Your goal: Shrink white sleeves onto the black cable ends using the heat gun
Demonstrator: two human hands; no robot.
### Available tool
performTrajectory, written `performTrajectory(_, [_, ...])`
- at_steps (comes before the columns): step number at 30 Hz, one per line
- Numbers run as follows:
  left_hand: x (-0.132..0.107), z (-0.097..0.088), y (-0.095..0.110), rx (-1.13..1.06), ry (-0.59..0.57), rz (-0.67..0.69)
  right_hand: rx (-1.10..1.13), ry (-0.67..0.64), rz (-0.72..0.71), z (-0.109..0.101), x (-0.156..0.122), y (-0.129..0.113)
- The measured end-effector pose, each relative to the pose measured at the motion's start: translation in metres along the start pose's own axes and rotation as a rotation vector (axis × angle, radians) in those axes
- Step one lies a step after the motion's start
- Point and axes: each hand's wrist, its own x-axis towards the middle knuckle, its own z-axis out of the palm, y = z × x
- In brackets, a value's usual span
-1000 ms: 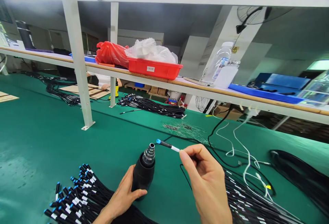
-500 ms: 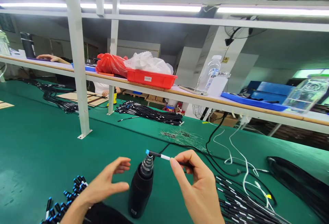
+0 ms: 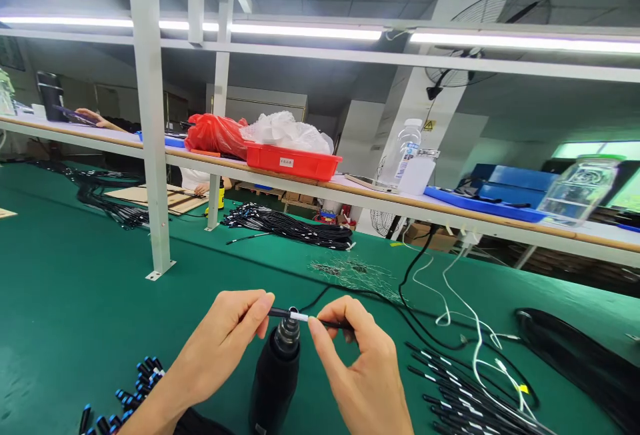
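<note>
Between my two hands a black cable [image 3: 279,312] with a white sleeve [image 3: 299,316] is stretched level across the nozzle of an upright black heat gun [image 3: 275,382]. My left hand [image 3: 225,342] pinches the cable's end, hiding the blue tip. On the other side, my right hand [image 3: 357,362] grips the cable just right of the white sleeve, thumb and forefinger closed. The white sleeve sits at the mouth of the metal nozzle [image 3: 289,334]. Blue-tipped cable ends [image 3: 143,375] lie in a bunch at the lower left, partly behind my left forearm.
More black cables with white sleeves [image 3: 450,388] lie at the right. A cable bundle [image 3: 290,225] and loose thin wires [image 3: 355,272] are farther back. The shelf [image 3: 300,185] carries a red bin [image 3: 295,162]. Another person's hand [image 3: 95,118] shows at far left.
My left hand has closed on the cable's blue-tipped end. The cable has shifted left, so its white sleeve now sits at the nozzle instead of the tip.
</note>
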Motion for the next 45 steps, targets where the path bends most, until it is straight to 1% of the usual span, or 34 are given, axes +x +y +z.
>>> performTrajectory(6, [0.009,0.002,-0.006,-0.065,-0.002,0.007,0.032,-0.087,0.05,0.0,0.008,0.002])
performTrajectory(12, [0.015,0.01,-0.014,-0.111,0.025,-0.011,0.011,-0.084,0.051,0.004,0.01,0.005])
performTrajectory(17, [0.019,0.012,-0.019,-0.084,0.009,-0.025,-0.015,-0.078,0.047,0.005,0.011,0.006])
performTrajectory(23, [0.019,0.009,-0.015,-0.053,-0.011,-0.048,-0.043,-0.072,0.023,0.006,0.012,0.008])
performTrajectory(28, [0.017,0.008,-0.011,-0.057,0.015,-0.053,-0.044,-0.084,0.029,0.006,0.012,0.01])
performTrajectory(34, [0.016,0.005,-0.012,-0.062,-0.006,-0.024,-0.02,-0.162,0.044,-0.001,0.009,0.016])
performTrajectory(36, [0.016,0.005,-0.011,-0.071,-0.006,-0.027,-0.009,-0.171,0.035,-0.003,0.008,0.016])
performTrajectory(40, [0.016,0.006,-0.007,0.005,0.01,-0.055,0.012,-0.143,-0.005,-0.006,0.009,0.014])
performTrajectory(43, [0.017,0.008,-0.009,0.074,0.019,-0.048,0.013,-0.139,-0.026,-0.005,0.009,0.014])
performTrajectory(45, [0.017,0.009,-0.012,0.079,0.02,-0.042,0.003,-0.142,-0.031,-0.004,0.009,0.015])
